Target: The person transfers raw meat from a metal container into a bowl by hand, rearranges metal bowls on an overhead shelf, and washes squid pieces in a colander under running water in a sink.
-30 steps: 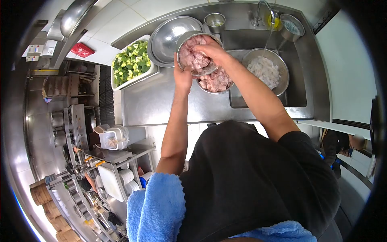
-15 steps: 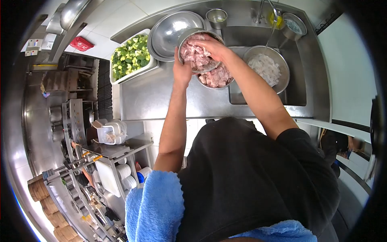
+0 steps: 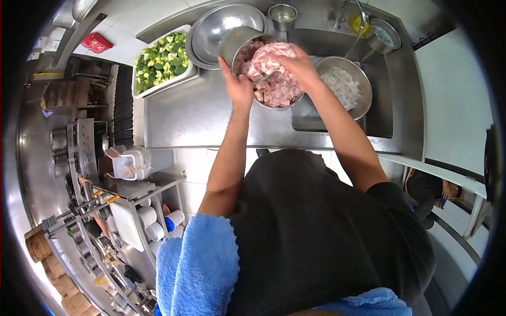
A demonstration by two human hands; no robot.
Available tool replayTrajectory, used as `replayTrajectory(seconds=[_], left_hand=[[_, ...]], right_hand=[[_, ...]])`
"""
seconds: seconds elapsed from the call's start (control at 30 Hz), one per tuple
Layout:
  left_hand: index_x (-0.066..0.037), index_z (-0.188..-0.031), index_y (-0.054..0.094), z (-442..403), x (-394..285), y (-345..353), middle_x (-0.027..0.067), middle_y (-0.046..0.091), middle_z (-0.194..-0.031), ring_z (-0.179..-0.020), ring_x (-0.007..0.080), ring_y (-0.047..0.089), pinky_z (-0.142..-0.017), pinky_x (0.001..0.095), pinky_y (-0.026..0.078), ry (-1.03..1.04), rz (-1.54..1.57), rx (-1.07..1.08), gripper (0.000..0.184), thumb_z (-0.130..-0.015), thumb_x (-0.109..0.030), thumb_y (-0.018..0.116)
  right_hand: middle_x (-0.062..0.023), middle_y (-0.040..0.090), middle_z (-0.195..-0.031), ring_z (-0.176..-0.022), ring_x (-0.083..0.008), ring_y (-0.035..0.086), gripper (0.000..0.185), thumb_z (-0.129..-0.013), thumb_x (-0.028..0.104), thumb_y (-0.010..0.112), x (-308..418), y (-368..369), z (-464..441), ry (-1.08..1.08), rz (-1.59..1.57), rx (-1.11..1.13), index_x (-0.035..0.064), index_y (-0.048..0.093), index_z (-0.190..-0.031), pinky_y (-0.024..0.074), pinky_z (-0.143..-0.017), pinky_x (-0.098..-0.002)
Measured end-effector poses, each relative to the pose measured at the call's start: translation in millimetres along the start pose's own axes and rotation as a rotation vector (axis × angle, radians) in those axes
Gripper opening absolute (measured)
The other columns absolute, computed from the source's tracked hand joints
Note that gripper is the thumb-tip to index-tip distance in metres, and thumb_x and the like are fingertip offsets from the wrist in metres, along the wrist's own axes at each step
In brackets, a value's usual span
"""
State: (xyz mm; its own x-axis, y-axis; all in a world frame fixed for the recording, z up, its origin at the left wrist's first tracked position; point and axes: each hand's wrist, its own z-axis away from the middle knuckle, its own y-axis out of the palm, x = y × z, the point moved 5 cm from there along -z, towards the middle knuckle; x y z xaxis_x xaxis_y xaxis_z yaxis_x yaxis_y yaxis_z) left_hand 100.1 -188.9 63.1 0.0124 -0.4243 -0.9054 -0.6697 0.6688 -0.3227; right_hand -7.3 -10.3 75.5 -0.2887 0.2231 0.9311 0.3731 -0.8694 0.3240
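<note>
My left hand (image 3: 238, 89) grips the side of a deep metal pot (image 3: 233, 45), which is tipped to the right over another metal bowl. Cut raw meat (image 3: 269, 59) bulges out at the pot's mouth. Against that meat my right hand (image 3: 303, 71) is curled, its fingers partly hidden. Below, more raw meat (image 3: 278, 90) lies in the lower bowl (image 3: 282, 108), of which only the front rim shows. The two portions of meat meet at the pot's lip.
A white tub of cut broccoli (image 3: 163, 64) and a wide metal bowl (image 3: 211, 31) stand left on the steel counter (image 3: 200, 121). Right, water runs from a faucet (image 3: 361, 18) into a bowl of pale pieces (image 3: 342, 87) in the sink (image 3: 385, 100). A small metal pot (image 3: 283, 18) stands behind.
The pot has tipped further right, and its meat has slid to the mouth. My right hand has moved from inside the pot to the meat's right side. The whole view has shifted slightly.
</note>
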Motion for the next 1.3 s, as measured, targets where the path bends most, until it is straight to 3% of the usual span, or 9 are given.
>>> replayTrajectory(seconds=[0.17, 0.27, 0.37, 0.4, 0.5, 0.7, 0.9, 1.3], left_hand=[[0.000, -0.163, 0.004, 6, 1, -3, 0.0289, 0.024, -0.164, -0.151, 0.0412, 0.029, -0.123, 0.0400, 0.026, 0.062, 0.006, -0.069, 0.090, -0.082, 0.009, 0.044], [0.000, -0.162, 0.004, 7, -12, -6, 0.0281, 0.018, -0.167, -0.155, 0.0397, 0.022, -0.125, 0.0405, 0.020, 0.092, 0.008, -0.098, 0.090, -0.082, 0.010, 0.042], [0.001, -0.162, 0.004, 6, -19, -5, 0.0282, 0.016, -0.167, -0.155, 0.0396, 0.020, -0.126, 0.0414, 0.019, 0.112, 0.024, -0.119, 0.090, -0.081, 0.012, 0.042], [0.001, -0.162, 0.004, 6, -21, -5, 0.0285, 0.016, -0.167, -0.155, 0.0399, 0.020, -0.126, 0.0416, 0.019, 0.106, 0.018, -0.121, 0.090, -0.081, 0.012, 0.042], [0.002, -0.162, 0.004, 5, -23, -6, 0.0291, 0.016, -0.166, -0.155, 0.0406, 0.020, -0.126, 0.0420, 0.019, 0.099, -0.014, -0.124, 0.090, -0.081, 0.012, 0.042], [0.002, -0.162, 0.004, -1, -22, -6, 0.0312, 0.017, -0.165, -0.154, 0.0418, 0.021, -0.125, 0.0429, 0.019, 0.128, 0.017, -0.143, 0.090, -0.081, 0.011, 0.042], [0.002, -0.162, 0.004, -6, -17, -6, 0.0323, 0.017, -0.165, -0.154, 0.0427, 0.021, -0.125, 0.0432, 0.019, 0.135, 0.005, -0.131, 0.089, -0.082, 0.011, 0.042], [0.002, -0.162, 0.004, -12, -12, -2, 0.0294, 0.014, -0.167, -0.156, 0.0395, 0.015, -0.127, 0.0411, 0.014, 0.109, 0.016, -0.086, 0.087, -0.083, 0.011, 0.040]], right_hand=[[-0.0111, 0.070, -0.118, -0.102, -0.0181, 0.069, 0.051, -0.087, 0.013, 0.078, -16, -27, 30, 0.168, -0.187, -0.035, -0.0030, 0.057, -0.131, 0.0577, -0.084, -0.0329], [-0.0131, 0.069, -0.121, -0.106, -0.0198, 0.069, 0.054, -0.088, 0.019, 0.078, -48, -44, 25, 0.220, -0.089, -0.073, -0.0045, 0.056, -0.132, 0.0581, -0.084, -0.0349], [-0.0182, 0.067, -0.126, -0.113, -0.0247, 0.067, 0.066, -0.086, 0.029, 0.077, -75, -54, 11, 0.233, 0.282, -0.127, -0.0080, 0.053, -0.135, 0.0577, -0.087, -0.0379], [-0.0258, 0.063, -0.129, -0.115, -0.0323, 0.066, 0.075, -0.087, 0.038, 0.072, -71, -53, 9, 0.179, 0.618, -0.171, -0.0085, 0.048, -0.141, 0.0555, -0.093, -0.0442], [-0.0312, 0.057, -0.135, -0.116, -0.0422, 0.063, 0.076, -0.091, 0.040, 0.066, -65, -40, 3, 0.054, 1.131, -0.153, -0.0037, 0.043, -0.149, 0.0514, -0.099, -0.0495], [-0.0305, 0.036, -0.155, -0.133, -0.0555, 0.042, 0.072, -0.095, 0.044, 0.061, -48, 13, 43, -0.242, 1.433, -0.160, 0.0028, 0.043, -0.151, 0.0371, -0.114, -0.0552], [-0.0281, 0.030, -0.159, -0.140, -0.0550, 0.033, 0.069, -0.095, 0.042, 0.061, -76, 25, 41, -0.282, 1.447, -0.150, 0.0040, 0.046, -0.150, 0.0287, -0.118, -0.0578], [-0.0272, 0.023, -0.164, -0.146, -0.0527, 0.027, 0.079, -0.097, 0.049, 0.060, -93, 17, 41, -0.086, 1.591, -0.039, 0.0099, 0.031, -0.160, 0.0254, -0.120, -0.0577]])
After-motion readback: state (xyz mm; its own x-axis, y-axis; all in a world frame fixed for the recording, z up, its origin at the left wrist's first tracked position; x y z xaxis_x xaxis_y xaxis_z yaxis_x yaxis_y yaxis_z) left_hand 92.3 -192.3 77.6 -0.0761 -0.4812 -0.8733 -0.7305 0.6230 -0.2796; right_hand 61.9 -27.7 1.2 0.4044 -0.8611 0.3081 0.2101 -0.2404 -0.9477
